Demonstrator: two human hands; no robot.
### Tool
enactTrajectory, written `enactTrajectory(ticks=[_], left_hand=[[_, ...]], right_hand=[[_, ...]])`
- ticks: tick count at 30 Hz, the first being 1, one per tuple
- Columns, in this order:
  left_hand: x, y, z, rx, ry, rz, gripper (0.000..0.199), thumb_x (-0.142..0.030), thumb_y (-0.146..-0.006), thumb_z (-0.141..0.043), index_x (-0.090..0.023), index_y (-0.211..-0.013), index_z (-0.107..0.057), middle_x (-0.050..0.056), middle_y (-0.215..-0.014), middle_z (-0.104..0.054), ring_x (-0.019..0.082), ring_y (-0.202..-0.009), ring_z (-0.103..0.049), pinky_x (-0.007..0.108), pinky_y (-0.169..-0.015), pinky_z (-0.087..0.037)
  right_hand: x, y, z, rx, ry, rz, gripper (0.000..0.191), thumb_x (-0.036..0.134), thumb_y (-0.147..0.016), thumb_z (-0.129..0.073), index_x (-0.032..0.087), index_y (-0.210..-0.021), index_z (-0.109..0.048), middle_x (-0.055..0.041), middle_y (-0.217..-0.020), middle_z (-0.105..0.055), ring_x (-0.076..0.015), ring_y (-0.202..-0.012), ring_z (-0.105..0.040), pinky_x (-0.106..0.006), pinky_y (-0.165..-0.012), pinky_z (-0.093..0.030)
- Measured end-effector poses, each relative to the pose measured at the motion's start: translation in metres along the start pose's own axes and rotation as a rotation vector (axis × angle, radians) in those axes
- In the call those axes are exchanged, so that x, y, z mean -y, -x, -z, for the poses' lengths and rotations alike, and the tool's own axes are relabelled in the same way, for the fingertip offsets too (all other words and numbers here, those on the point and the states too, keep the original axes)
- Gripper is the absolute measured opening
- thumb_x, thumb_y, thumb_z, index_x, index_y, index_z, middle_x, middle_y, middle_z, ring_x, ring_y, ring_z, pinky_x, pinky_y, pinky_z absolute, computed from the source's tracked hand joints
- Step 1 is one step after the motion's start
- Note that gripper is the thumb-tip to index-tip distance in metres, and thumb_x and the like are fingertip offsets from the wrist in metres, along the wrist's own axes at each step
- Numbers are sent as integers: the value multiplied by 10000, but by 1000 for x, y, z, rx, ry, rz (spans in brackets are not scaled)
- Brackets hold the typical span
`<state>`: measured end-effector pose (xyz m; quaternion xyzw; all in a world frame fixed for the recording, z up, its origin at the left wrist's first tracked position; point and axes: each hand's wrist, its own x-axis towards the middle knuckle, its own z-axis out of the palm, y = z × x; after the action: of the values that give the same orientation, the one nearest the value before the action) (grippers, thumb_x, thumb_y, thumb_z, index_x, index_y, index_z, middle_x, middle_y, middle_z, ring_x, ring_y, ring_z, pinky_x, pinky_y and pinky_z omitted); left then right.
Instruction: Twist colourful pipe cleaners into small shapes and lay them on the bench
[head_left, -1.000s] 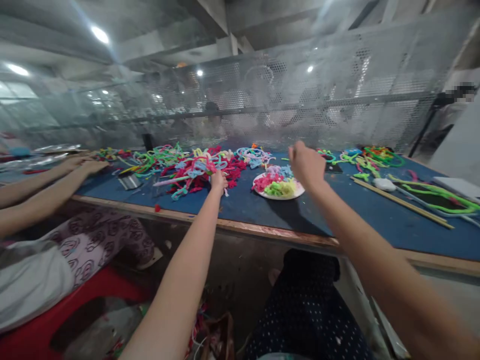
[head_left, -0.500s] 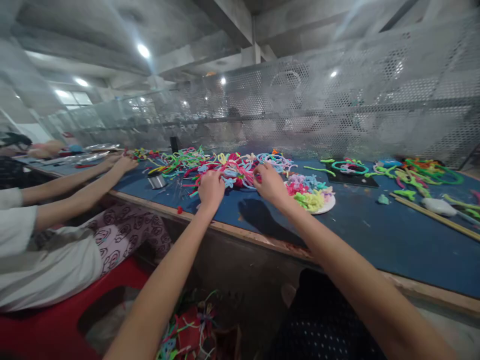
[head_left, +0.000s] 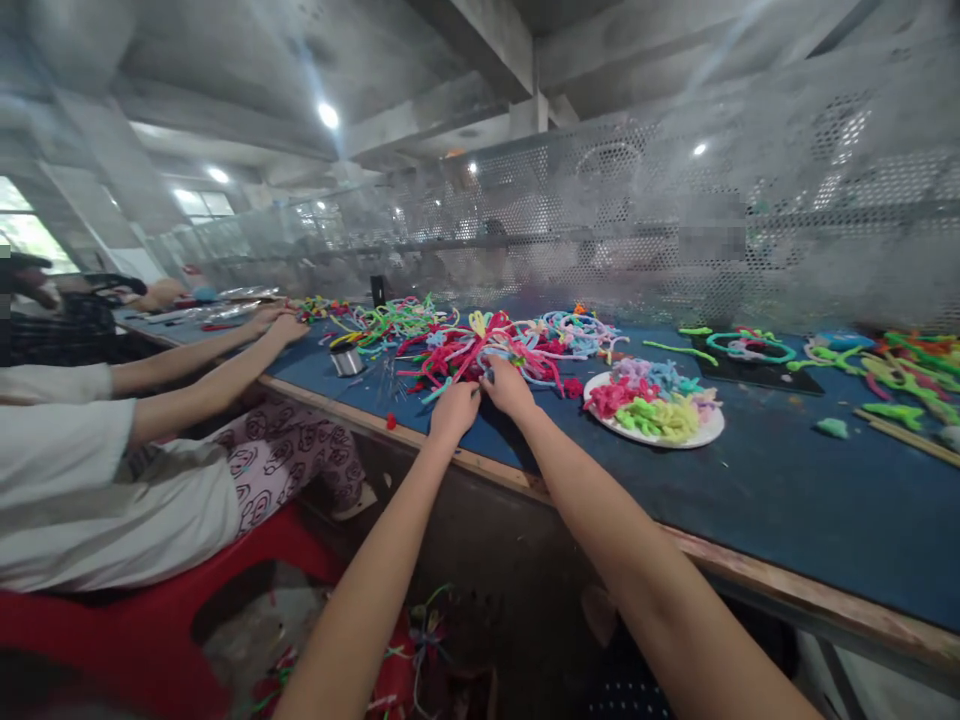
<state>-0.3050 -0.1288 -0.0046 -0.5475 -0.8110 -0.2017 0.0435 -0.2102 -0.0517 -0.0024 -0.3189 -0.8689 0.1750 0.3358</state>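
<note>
My left hand [head_left: 454, 410] and my right hand [head_left: 510, 390] meet at the near side of a heap of pipe cleaners [head_left: 517, 345], mostly red and pink with some light blue and yellow. The fingers of both hands are closed in a pinch, fingertips almost touching. What lies between them is too small and covered to make out. Right of my hands sits a white plate [head_left: 645, 437] holding fuzzy pieces sorted by colour: red, green, yellow, blue and lilac.
Left stand a metal tin [head_left: 346, 360] and a green pipe-cleaner pile [head_left: 405, 322]. Wooden sticks [head_left: 911, 437] and a black board [head_left: 765, 372] lie right. A perforated metal screen [head_left: 600, 200] runs behind the blue table. A co-worker's hands [head_left: 281, 320] work at far left.
My hands have come together at the near side of the heap, the right one moving left and away from the plate. The view has turned slightly left.
</note>
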Motion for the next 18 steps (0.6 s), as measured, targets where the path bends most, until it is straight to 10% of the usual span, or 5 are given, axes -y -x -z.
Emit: enactTrajectory(ticks=[18], left_hand=[[-18, -22, -12, -194, 507, 48, 287, -320, -921, -558, -142, -1145, -584, 89, -1163, -598, 218, -1006, -607, 416, -856, -527]], right_hand=[[-14, 9, 11, -90, -266, -126, 276, 337, -930, -548, 144, -1122, -595, -74, -1103, -625, -187, -945, -624, -395, -816, -529]])
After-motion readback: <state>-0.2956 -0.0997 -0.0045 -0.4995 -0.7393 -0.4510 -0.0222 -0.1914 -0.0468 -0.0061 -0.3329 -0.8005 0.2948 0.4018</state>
